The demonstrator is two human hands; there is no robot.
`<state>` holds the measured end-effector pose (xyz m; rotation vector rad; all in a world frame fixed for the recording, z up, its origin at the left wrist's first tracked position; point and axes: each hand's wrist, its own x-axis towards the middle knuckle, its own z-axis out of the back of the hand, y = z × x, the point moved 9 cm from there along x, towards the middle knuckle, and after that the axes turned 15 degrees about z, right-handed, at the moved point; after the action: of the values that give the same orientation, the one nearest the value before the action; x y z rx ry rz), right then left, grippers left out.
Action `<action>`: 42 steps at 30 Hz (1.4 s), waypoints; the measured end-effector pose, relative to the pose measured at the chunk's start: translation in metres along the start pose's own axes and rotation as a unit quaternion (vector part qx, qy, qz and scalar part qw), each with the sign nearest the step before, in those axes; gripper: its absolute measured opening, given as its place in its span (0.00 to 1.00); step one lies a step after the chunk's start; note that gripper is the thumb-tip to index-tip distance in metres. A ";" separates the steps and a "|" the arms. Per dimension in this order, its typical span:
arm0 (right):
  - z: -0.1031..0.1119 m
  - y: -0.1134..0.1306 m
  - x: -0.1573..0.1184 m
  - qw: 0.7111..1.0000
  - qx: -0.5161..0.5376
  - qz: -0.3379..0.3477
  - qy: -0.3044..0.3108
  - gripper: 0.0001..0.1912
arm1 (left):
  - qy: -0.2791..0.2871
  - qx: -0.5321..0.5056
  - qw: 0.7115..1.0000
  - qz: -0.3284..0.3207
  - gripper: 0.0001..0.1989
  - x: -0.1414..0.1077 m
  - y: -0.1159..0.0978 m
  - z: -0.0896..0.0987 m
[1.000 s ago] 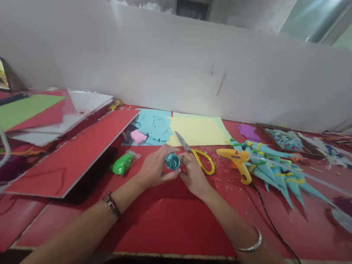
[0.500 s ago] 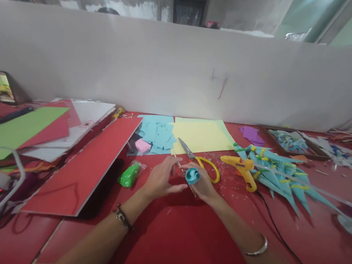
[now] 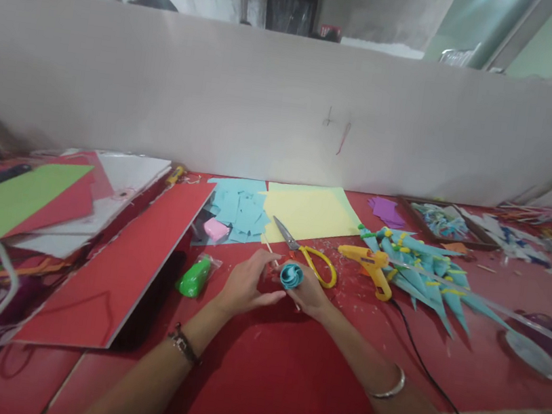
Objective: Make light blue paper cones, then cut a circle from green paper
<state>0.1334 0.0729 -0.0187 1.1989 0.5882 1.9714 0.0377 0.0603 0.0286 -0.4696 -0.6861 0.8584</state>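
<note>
A rolled blue paper piece point(image 3: 291, 276), with spiral folds showing at its upper end, stands upright in my right hand point(image 3: 315, 296), whose fingers wrap round it. Just left of the roll is my left hand point(image 3: 247, 284), its thumb and fingers curved and spread apart with no visible hold. A thin pale stick point(image 3: 270, 250) shows beyond my fingertips; whether a hand touches it I cannot tell. Yellow-handled scissors point(image 3: 319, 266) lie just past my right hand, their blades over a pale yellow sheet point(image 3: 314, 211).
A yellow glue gun point(image 3: 373, 268) lies to the right, beside several blue paper cones point(image 3: 430, 277). Cut blue paper pieces point(image 3: 241, 212), a pink lump point(image 3: 216, 229) and a green bag point(image 3: 194, 278) are left of centre. A red board point(image 3: 117, 274) leans further left.
The view has turned slightly, so things on the table sit further left in the picture. Both hands keep nearly the same pose around the blue roll.
</note>
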 end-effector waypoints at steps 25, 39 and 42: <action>-0.009 0.024 0.003 0.992 0.011 0.100 0.080 0.02 | -0.028 0.008 0.999 -0.038 0.10 -0.004 -0.007 -0.003; -0.010 0.028 -0.001 0.991 0.048 0.028 0.123 0.07 | -0.066 -0.117 0.988 0.076 0.13 0.002 0.003 0.009; -0.013 0.032 0.000 0.986 0.059 0.040 0.149 0.09 | -0.063 -0.167 0.980 0.085 0.12 0.002 0.001 0.011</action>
<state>0.1101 0.0532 -0.0018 1.0160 0.8301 2.2305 0.0299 0.0641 0.0365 -0.7881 -0.9235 0.9433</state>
